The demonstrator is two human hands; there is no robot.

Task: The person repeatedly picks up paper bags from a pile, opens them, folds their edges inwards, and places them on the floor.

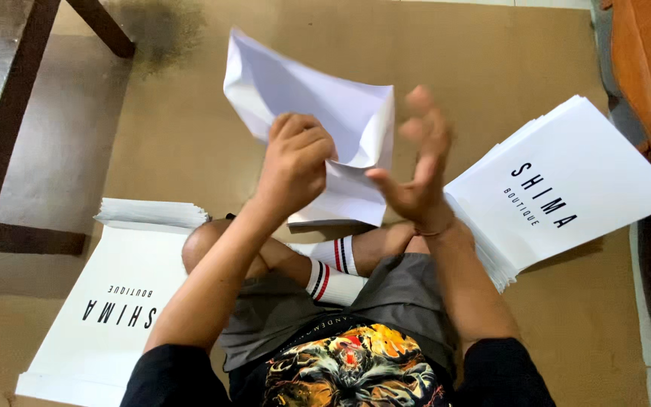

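**Q:** what's in your hands there?

**A:** a white paper bag, partly unfolded and crumpled open (318,113). I've got it up in front of me over my crossed legs, above the brown cardboard sheet (491,68) I'm sitting on. My left hand (295,162) is closed in a fist on the bag's front edge. My right hand (420,162) is open, fingers spread and a bit blurry, just beside the bag's right side. Can't tell if it's actually touching the paper.

**Q:** and the rest of the piles?

**A:** thick stack of flat white printed bags (566,196) right by my right forearm, and another flat white stack (114,301) on my left by my knee. Dark wooden furniture legs (9,113) sit at the far left, and an orange-brown wooden piece (649,68) along the right edge.
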